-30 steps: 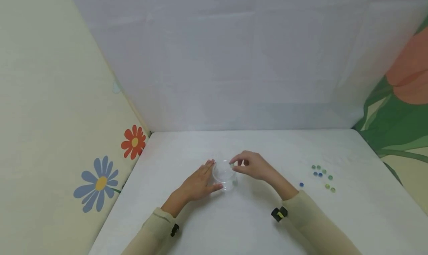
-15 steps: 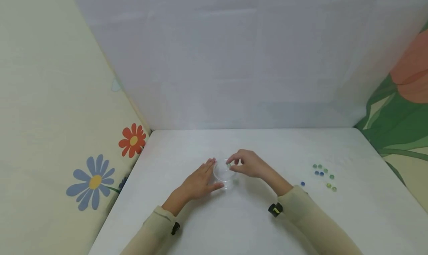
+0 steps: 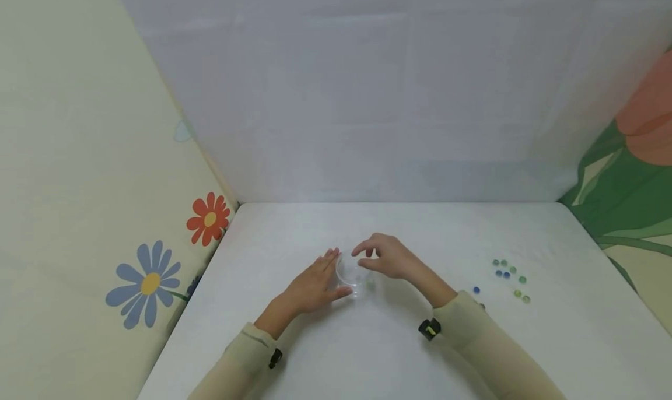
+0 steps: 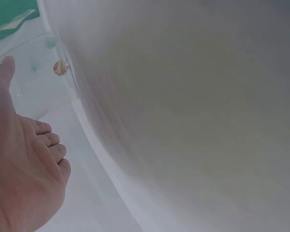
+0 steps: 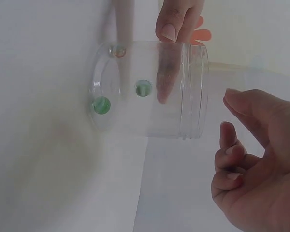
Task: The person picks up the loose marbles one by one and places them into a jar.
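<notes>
A clear jar (image 3: 346, 276) stands on the white table, its mouth uncovered. My left hand (image 3: 310, 286) holds it from the left, thumb on the near side and fingers on the far side. Just over the rim hovers my right hand (image 3: 391, 259), thumb and index finger parted with nothing between them. In the right wrist view, a green marble (image 5: 102, 105) and an orange-streaked marble (image 5: 118, 50) lie at the jar's bottom. Another green-and-white marble (image 5: 143, 88) appears midway between bottom and mouth. The left wrist view shows the orange marble (image 4: 60, 67) through the wall.
To the right lie several loose green, blue and yellow-green marbles (image 3: 522, 280). One blue marble (image 3: 476, 290) sits apart, nearer my right sleeve, and another is partly covered by that sleeve. A white sheet (image 3: 367, 97) hangs behind the table.
My right hand has moved slightly left over the jar's mouth and its fingertips have let go of a green marble, now inside the jar. The left hand has stayed on the jar.
</notes>
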A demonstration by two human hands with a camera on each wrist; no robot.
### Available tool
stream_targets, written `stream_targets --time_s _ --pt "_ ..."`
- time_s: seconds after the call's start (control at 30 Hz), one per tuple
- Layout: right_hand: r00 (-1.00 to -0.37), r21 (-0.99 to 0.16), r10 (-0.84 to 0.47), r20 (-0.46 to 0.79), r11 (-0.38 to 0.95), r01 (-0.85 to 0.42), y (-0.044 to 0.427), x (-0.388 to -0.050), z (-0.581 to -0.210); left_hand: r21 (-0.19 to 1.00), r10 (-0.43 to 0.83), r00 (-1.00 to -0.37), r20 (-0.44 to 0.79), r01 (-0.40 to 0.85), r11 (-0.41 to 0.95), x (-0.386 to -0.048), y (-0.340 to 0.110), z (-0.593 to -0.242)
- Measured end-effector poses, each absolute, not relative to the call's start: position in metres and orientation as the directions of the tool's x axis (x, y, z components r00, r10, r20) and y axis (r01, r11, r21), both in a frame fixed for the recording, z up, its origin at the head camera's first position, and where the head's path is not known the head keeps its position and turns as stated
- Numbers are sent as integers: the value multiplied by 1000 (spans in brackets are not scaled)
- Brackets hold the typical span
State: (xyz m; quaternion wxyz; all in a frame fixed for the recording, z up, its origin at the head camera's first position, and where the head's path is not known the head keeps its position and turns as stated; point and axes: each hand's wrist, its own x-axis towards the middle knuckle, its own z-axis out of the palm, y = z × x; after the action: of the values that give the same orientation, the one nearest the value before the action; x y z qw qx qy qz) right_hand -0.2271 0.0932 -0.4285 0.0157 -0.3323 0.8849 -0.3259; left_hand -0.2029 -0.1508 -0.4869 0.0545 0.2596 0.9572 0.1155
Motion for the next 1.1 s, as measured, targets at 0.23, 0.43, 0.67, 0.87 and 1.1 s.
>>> stream_targets --time_s 0.23,0.43,0.67,0.87,1.1 --pt "-796 -596 -579 178 580 -556 93 -226 -425 243 505 -862 -53 479 843 -201 -151 -483" --pt "-799 -591 -573 185 584 -556 97 -225 -423 232 497 -866 -60 472 851 -202 -153 -487" --pt "-826 -603 -539 164 608 -516 104 -221 -420 231 496 -866 -61 471 851 -203 -153 -487" --pt "-840 -607 -516 169 616 -501 114 -218 -421 256 493 -867 -64 464 848 -202 -152 -485" --pt "-853 -611 -489 182 624 -488 127 -218 -424 231 486 -872 -64 461 857 -201 -153 -487"
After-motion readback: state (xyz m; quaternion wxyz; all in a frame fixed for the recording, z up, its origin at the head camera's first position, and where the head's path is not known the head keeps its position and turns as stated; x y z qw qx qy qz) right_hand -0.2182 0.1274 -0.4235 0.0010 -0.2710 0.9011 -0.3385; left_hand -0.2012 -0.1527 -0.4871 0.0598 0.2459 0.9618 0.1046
